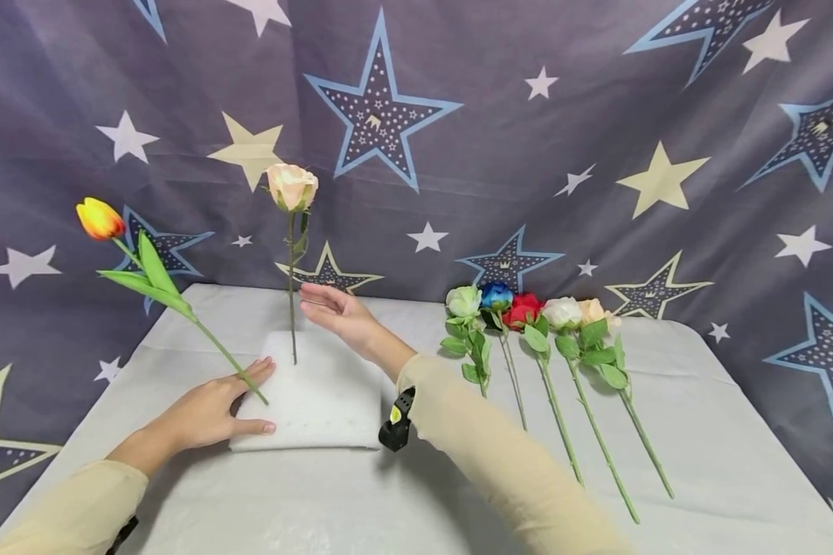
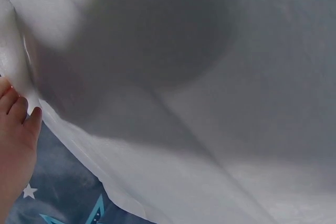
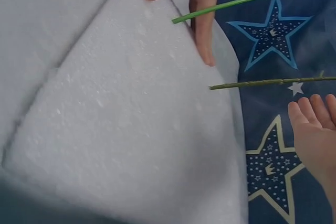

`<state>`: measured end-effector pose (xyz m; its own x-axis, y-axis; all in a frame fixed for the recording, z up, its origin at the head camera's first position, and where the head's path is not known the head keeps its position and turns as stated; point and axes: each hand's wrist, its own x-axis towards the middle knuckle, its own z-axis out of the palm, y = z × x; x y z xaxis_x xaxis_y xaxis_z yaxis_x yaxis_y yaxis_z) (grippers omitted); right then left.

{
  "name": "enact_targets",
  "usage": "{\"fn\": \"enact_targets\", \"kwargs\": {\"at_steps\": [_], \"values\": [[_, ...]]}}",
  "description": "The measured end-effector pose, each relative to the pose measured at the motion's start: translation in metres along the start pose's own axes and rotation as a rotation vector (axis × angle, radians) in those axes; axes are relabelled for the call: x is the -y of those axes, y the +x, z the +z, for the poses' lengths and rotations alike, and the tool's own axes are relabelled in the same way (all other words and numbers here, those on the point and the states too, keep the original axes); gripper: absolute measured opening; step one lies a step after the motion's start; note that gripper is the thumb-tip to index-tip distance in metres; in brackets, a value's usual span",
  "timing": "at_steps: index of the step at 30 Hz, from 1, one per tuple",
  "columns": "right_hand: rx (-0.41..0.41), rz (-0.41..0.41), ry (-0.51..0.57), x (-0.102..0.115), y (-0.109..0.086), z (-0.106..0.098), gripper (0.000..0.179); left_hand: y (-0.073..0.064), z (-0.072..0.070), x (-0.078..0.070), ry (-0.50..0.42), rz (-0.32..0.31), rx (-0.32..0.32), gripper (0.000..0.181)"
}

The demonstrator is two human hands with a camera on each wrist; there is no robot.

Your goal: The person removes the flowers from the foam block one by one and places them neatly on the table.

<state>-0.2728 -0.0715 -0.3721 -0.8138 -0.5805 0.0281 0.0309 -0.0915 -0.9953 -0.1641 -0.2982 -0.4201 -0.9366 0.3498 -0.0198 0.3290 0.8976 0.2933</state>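
Note:
A white foam block (image 1: 333, 393) lies on the table with two artificial flowers standing in it. One is an orange-yellow tulip (image 1: 100, 219), its green stem leaning left. The other, a pale peach rose (image 1: 293, 187), stands nearly upright. My left hand (image 1: 204, 412) rests on the block's left edge, thumb and fingers spread either side of the tulip stem. My right hand (image 1: 343, 320) is raised just right of the rose stem (image 3: 262, 83), fingers straight and close together; it holds nothing. In the left wrist view, the left hand (image 2: 18, 140) shows only at the left border.
On the table's right lie several artificial roses: green (image 1: 463, 301), blue (image 1: 496, 296), red (image 1: 524, 311), white (image 1: 562, 313) and peach (image 1: 593, 312), stems toward the front. A white cloth (image 1: 284, 509) covers the table. Behind hangs a star-patterned curtain (image 1: 493, 154).

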Motion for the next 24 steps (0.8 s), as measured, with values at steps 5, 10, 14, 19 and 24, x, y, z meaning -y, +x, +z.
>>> {"fn": "enact_targets", "kwargs": {"at_steps": [5, 10, 14, 19, 24], "values": [[0.032, 0.025, -0.055, -0.008, -0.002, 0.005, 0.048, 0.002, -0.002, -0.004, -0.006, 0.009, -0.006, 0.099], [0.058, 0.047, -0.100, -0.017, -0.010, 0.010, 0.044, 0.001, 0.001, -0.005, -0.013, 0.010, -0.004, 0.098], [0.092, 0.029, -0.187, -0.022, -0.017, 0.017, 0.041, -0.002, 0.001, -0.003, -0.009, 0.023, -0.027, 0.097], [0.098, 0.013, -0.237, -0.030, -0.025, 0.025, 0.032, -0.002, 0.000, -0.003, -0.022, 0.013, -0.041, 0.099], [0.028, -0.044, -0.279, -0.033, -0.029, 0.031, 0.023, -0.001, -0.001, -0.003, -0.010, -0.023, -0.018, 0.102]]}}
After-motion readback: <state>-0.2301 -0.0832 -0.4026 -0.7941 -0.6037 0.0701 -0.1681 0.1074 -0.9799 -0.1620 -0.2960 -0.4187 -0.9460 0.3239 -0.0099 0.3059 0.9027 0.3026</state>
